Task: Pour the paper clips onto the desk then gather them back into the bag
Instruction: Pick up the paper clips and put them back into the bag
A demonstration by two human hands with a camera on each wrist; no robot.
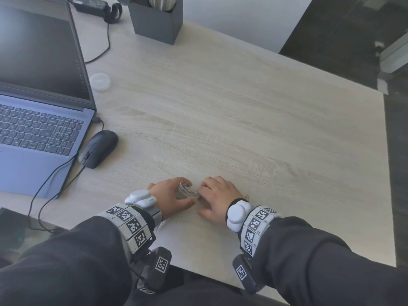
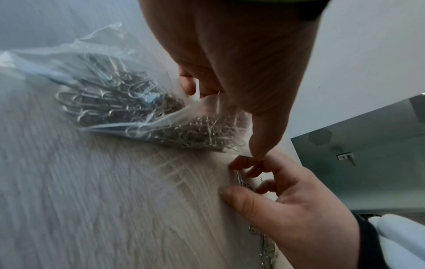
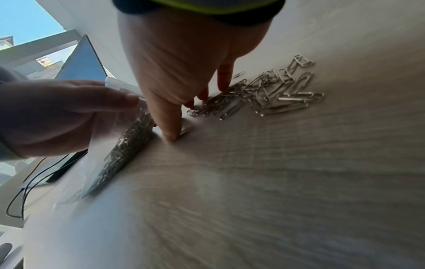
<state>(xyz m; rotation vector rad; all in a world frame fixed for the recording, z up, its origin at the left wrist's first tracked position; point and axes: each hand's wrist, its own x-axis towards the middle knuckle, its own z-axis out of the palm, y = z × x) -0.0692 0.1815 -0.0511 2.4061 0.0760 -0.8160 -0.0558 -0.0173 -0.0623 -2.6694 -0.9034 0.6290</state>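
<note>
Paper clips (image 3: 271, 92) — task's thing — lie partly loose on the bench, partly in the bag; going big to small.

Bench (image 1: 242, 111): pale wood grain, fills most of the head view. Laptop (image 1: 39, 102), open, dark screen, at left of frame. Dark square holder (image 1: 156, 21) at top center. Black mouse (image 1: 99, 149) w/ cable just right of the laptop, center-left. Small clear round lid (image 1: 99, 81) above the mouse, beside the screen edge.

My left grip (image 1: 170, 195), lower center of head view: fingers & thumb curled on the top of the bag (image 2: 128, 102), holding its mouth up, with its lower part lying on the bench. Bag is clear plastic w/ a dense clump of silver clips inside, upper left to center of the left wrist view.

My right grip (image 1: 217, 195), just right of the left, nearly touching it: palm down over the loose clips, fingers bent, tips on the bench. In the right wrist view the thumb presses the wood next to one clip at frame center, the other fingertips sit against the near edge of the loose pile. Can't tell if any clip is actually pinched; it looks like relaxed fingers pressing on the heap.

Loose pile spreads to upper right of the right wrist view, a few dozen clips at a guess, tangled, flat on the wood.
</note>
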